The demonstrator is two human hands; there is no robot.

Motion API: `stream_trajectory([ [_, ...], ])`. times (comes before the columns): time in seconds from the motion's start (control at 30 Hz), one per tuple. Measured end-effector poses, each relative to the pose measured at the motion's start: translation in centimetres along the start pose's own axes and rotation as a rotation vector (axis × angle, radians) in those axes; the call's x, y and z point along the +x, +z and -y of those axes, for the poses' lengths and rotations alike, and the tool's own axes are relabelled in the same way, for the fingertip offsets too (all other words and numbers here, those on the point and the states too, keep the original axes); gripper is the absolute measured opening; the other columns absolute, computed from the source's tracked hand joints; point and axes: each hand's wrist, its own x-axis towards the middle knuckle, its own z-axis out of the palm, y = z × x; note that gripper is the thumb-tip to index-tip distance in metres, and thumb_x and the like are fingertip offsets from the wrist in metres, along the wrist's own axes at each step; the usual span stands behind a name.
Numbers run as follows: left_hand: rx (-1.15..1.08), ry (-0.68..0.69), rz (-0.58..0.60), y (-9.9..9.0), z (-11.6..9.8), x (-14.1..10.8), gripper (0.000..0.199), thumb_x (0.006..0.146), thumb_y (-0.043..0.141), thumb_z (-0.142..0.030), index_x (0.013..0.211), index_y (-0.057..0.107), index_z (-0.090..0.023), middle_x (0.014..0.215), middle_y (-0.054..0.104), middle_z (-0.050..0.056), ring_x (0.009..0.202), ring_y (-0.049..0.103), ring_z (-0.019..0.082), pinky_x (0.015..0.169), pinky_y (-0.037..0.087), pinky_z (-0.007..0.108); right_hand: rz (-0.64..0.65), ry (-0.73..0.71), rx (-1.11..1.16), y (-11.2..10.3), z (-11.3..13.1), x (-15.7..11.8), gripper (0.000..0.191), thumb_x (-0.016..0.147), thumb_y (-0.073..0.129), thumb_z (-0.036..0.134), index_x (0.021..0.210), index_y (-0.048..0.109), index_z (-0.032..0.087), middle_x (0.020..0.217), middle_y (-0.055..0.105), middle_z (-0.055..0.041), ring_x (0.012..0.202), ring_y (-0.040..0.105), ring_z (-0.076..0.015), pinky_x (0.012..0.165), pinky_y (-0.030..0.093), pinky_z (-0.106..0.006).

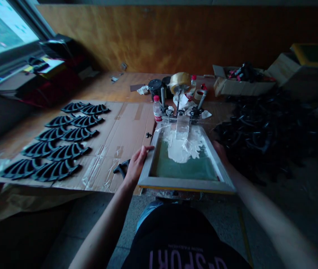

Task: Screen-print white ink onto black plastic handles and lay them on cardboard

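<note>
White paste (180,150) is smeared across the green mesh (184,172) of a framed screen (187,184) at the front of the bench (114,87). The left hand (137,163) grips the screen's left edge, the right hand (221,152) its right edge. Ribbed black parts (56,172) lie in rows on cardboard (107,140); the dim heap (262,129) at right perhaps holds more.

My blk shirt (180,226): upside-down txt, lg. "SPORT", initial char. unclear; sm. "FASHION", preceding word unclear. Red bottle label (158,116) illeg.
</note>
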Motion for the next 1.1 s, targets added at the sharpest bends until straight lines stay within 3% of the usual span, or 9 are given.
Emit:
stream_trajectory([
  [0.07,0.025,-0.106,0.030,-0.1,3.7,-0.5,0.062,0.085,0.052,-0.061,0.132,0.056,-0.021,0.101,0.068,0.006,0.085,0.063,0.020,0.068,0.050,0.025,-0.124,0.006,-0.019,-1.0,-0.1,2.1,0.028,0.089,0.052,0.024,0.105,0.070,0.011,0.099,0.068,-0.0106,0.090,0.063,-0.0203,0.079,0.052,-0.030],
  [0.17,0.044,-0.200,0.050,0.7,8.3,0.0,0.072,0.084,0.057,-0.054,0.146,0.038,-0.022,0.100,0.068,0.008,0.086,0.064,0.021,0.070,0.050,0.028,-0.161,-0.157,-0.051,-0.4,3.0,5.2,0.052,0.077,0.071,0.026,0.125,0.059,0.013,0.129,0.055,-0.0160,0.115,0.054,-0.0275,0.094,0.048,-0.039],
  [0.3,0.182,-0.194,0.027,1.2,11.1,0.9,0.068,0.085,0.055,-0.051,0.144,0.041,-0.020,0.098,0.068,0.008,0.086,0.065,0.022,0.072,0.049,0.030,0.175,-0.300,-0.152,2.3,7.8,5.8,0.026,0.078,0.071,0.025,0.101,0.065,0.016,0.102,0.065,-0.0107,0.098,0.058,-0.0251,0.085,0.047,-0.036],
  [0.4,0.204,-0.193,0.033,1.0,11.4,1.0,0.065,0.085,0.054,-0.052,0.140,0.046,-0.020,0.097,0.069,0.008,0.087,0.065,0.022,0.075,0.050,0.031,0.324,-0.414,-0.196,3.2,8.3,2.8,0.004,0.082,0.061,0.017,0.085,0.064,0.016,0.086,0.066,-0.0078,0.086,0.058,-0.0214,0.076,0.044,-0.031],
  [0.6,0.139,-0.180,0.025,1.0,11.5,0.7,0.063,0.083,0.057,-0.054,0.134,0.052,-0.017,0.100,0.070,0.008,0.090,0.065,0.022,0.079,0.050,0.031,0.474,-0.811,-0.059,1.0,6.7,-1.4,0.015,0.075,0.058,0.006,0.081,0.064,0.019,0.080,0.064,-0.0032,0.081,0.056,-0.0184,0.073,0.040,-0.028],
  [0.8,0.118,-0.191,0.026,1.0,10.3,0.4,0.065,0.080,0.059,-0.057,0.130,0.054,-0.016,0.097,0.070,0.009,0.087,0.066,0.022,0.075,0.051,0.031,0.227,-0.698,-0.070,1.9,7.6,-1.6,0.019,0.079,0.055,0.005,0.088,0.067,0.017,0.085,0.066,-0.0067,0.087,0.055,-0.0215,0.076,0.041,-0.031],
  [0.93,0.074,-0.216,0.026,1.1,9.6,0.2,0.067,0.079,0.060,-0.057,0.131,0.053,-0.016,0.098,0.070,0.009,0.086,0.066,0.021,0.071,0.051,0.029,0.258,-0.764,-0.016,2.0,7.3,-2.9,0.016,0.081,0.059,0.009,0.092,0.068,0.017,0.086,0.068,-0.0060,0.087,0.058,-0.0213,0.078,0.045,-0.032],
  [1.0,0.057,-0.222,0.023,1.0,9.2,0.2,0.068,0.078,0.062,-0.056,0.132,0.053,-0.016,0.096,0.070,0.009,0.084,0.066,0.021,0.069,0.051,0.028,0.268,-0.676,0.027,1.5,7.6,-1.5,0.013,0.082,0.065,0.017,0.094,0.069,0.020,0.086,0.068,-0.0040,0.086,0.060,-0.0204,0.078,0.046,-0.031],
  [1.1,0.032,-0.210,0.040,0.5,7.7,0.0,0.070,0.078,0.064,-0.055,0.136,0.049,-0.018,0.091,0.069,0.007,0.078,0.066,0.020,0.065,0.051,0.027,0.187,-0.466,0.066,0.7,8.2,2.9,0.040,0.082,0.070,0.025,0.121,0.062,0.026,0.106,0.069,-0.0026,0.095,0.062,-0.0200,0.084,0.048,-0.032],
])
